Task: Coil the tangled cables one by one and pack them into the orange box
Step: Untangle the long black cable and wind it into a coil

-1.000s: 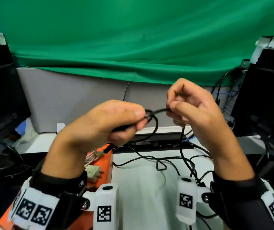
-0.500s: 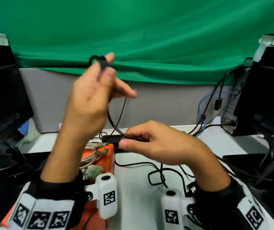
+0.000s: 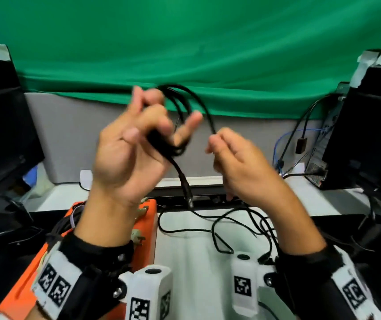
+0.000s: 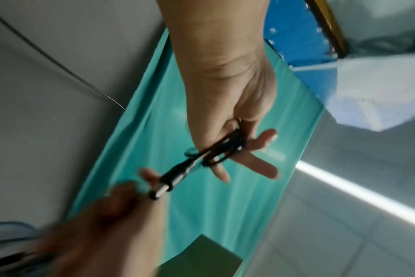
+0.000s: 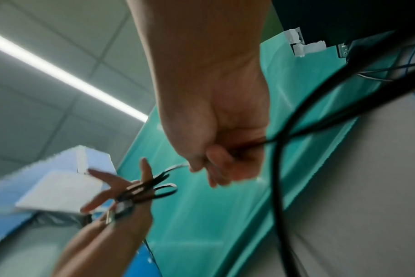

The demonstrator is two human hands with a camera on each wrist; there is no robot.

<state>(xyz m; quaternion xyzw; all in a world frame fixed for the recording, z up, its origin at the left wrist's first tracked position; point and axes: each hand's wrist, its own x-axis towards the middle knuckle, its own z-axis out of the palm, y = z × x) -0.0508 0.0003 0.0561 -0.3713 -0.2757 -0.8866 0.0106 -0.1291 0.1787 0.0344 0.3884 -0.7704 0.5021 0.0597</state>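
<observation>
My left hand [image 3: 134,146] is raised in front of the green cloth, with several loops of a thin black cable [image 3: 198,100] wound round its fingers. The left wrist view shows those loops crossing the fingers [image 4: 261,142], and the cable's barrel plug [image 4: 175,174] sticks out below them. In the head view the plug [image 3: 188,192] hangs down. My right hand [image 3: 235,158] is close to the right of the left one and pinches the same cable [image 5: 276,168], which trails down to loose tangles [image 3: 219,227] on the table. The orange box [image 3: 150,218] sits below my left forearm with other cables inside.
Black computer cases stand at the left [image 3: 0,135] and right [image 3: 369,135] edges. Blue and black wires [image 3: 300,135] hang by the right case. A black bar [image 3: 205,192] lies along the back of the white table [image 3: 196,262], in front of a grey partition [image 3: 69,135].
My right hand has risen from near the table to beside the left hand, bringing the cable up. More loops now lie round the left fingers, and the left hand has come down a little.
</observation>
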